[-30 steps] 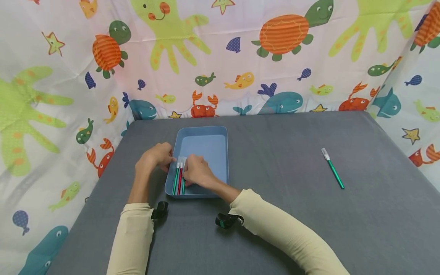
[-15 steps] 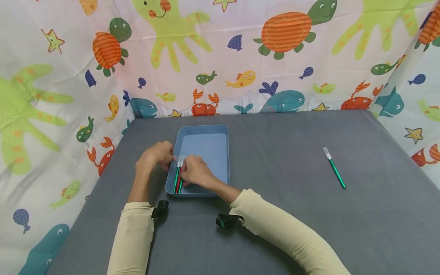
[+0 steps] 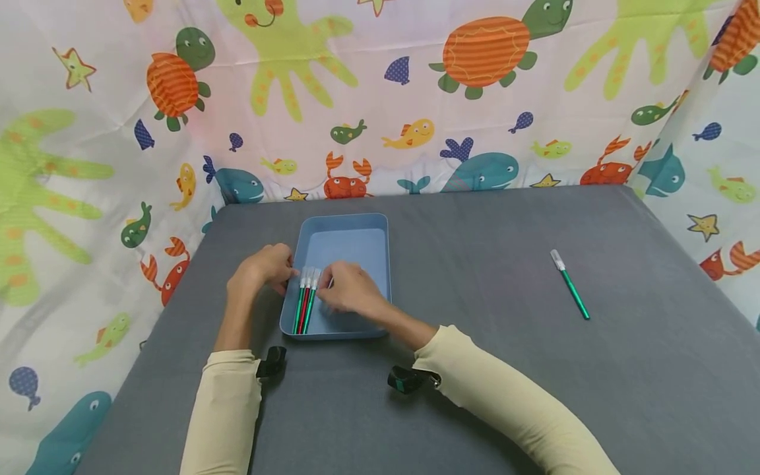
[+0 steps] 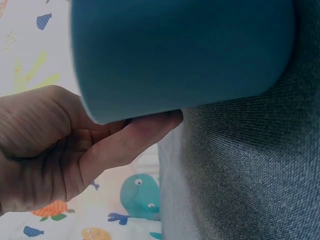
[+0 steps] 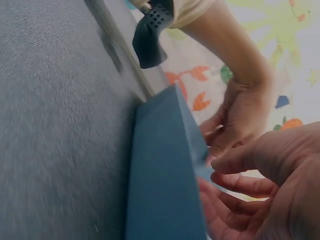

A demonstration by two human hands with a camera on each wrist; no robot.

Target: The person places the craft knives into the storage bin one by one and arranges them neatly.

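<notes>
A light blue tray [image 3: 356, 247] lies on the table. Along its left side, three capped marker pens lie close together: a green marker [image 3: 298, 307], a red marker [image 3: 305, 310] and another green marker [image 3: 311, 303]. My left hand [image 3: 265, 267] holds the tray's left wall, its thumb at the rim; in the left wrist view its fingers [image 4: 120, 150] press the outside of the wall. Over the tray, just right of the markers, is my right hand [image 3: 353, 288], fingers loosely bent. Nothing shows between its thumb and fingers [image 5: 242, 165] in the right wrist view.
One more green marker [image 3: 571, 285] with a whitish cap lies on the grey table [image 3: 475, 277], far to the right. A printed sea-animal curtain [image 3: 380, 86] hangs behind the table and at both sides.
The right hand has let go of the rightmost green marker and moved slightly right, so the markers show more fully. The left hand has stayed on the tray's edge.
</notes>
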